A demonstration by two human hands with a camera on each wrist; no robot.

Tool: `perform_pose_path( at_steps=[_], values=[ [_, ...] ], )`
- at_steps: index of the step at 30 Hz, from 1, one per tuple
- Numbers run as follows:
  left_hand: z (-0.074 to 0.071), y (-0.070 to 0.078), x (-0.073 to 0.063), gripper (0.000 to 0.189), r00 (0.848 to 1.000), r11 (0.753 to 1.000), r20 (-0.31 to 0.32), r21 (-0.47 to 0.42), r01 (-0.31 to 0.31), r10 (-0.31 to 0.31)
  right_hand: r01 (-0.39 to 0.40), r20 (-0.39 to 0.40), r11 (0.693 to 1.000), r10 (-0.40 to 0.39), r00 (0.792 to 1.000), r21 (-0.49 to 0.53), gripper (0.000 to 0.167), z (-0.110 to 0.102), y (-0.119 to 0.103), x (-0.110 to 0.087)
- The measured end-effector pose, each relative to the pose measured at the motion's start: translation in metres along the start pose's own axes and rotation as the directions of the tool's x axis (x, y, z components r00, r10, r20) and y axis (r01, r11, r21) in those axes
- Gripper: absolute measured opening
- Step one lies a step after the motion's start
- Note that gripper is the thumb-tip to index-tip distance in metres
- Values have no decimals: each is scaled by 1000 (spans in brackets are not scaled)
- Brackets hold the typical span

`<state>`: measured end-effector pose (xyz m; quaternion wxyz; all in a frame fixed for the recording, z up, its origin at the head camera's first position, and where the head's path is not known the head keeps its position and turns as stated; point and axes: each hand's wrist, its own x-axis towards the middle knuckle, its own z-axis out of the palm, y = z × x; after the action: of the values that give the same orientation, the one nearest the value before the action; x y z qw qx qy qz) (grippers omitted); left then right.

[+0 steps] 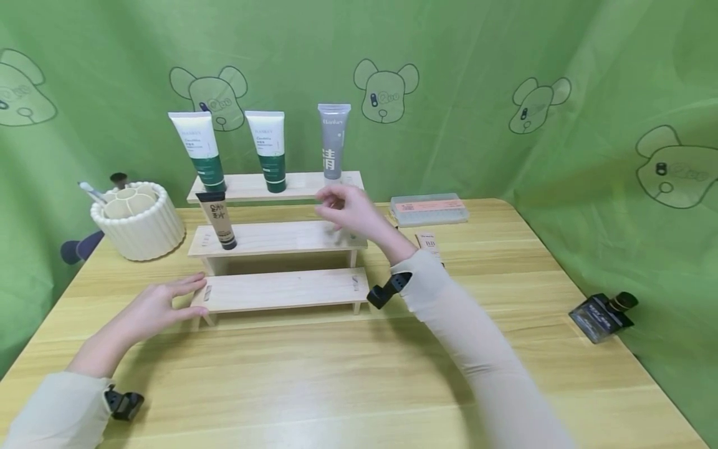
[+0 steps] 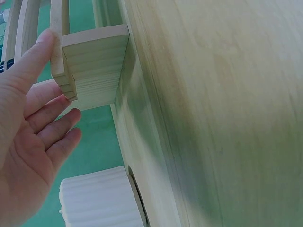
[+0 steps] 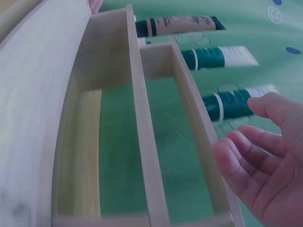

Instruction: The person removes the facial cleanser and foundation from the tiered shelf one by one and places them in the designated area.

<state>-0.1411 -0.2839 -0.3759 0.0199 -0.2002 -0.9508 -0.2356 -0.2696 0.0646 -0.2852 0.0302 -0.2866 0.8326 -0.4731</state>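
My left hand (image 1: pixel 162 305) holds the left end of the lowest step of a three-tier wooden display stand (image 1: pixel 286 290). Its thumb (image 2: pixel 40 49) lies against the board, the other fingers on the far side of the end. My right hand (image 1: pixel 356 215) hovers by the right end of the upper tiers, thumb and fingers apart with nothing between them. Just above it a grey squeeze tube (image 1: pixel 333 146) stands on the top tier. Two white-and-green tubes (image 1: pixel 196 146) also stand there, cap down. A beige tube with black ends (image 1: pixel 219 218) leans on the middle tier.
A white ribbed brush holder (image 1: pixel 140 227) with brushes stands left of the stand. To the right are a clear flat case (image 1: pixel 429 209) and a small BB tube (image 1: pixel 428 244), partly hidden by the sleeve. A dark square bottle (image 1: pixel 600 318) lies near the right edge, by the green curtain (image 1: pixel 460 81).
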Motion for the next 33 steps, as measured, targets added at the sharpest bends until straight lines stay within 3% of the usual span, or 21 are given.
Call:
perform_pose_path(
  at_steps=[15, 33],
  values=[
    [1, 0, 1, 64, 1000, 1000, -1, -1, 2, -2, 25, 108, 994, -36, 993, 103, 25, 64, -21, 30],
    [1, -1, 0, 63, 1000, 1000, -5, -1, -3, 3, 8, 107, 991, -22, 994, 130, 29, 110, -36, 43]
  ],
)
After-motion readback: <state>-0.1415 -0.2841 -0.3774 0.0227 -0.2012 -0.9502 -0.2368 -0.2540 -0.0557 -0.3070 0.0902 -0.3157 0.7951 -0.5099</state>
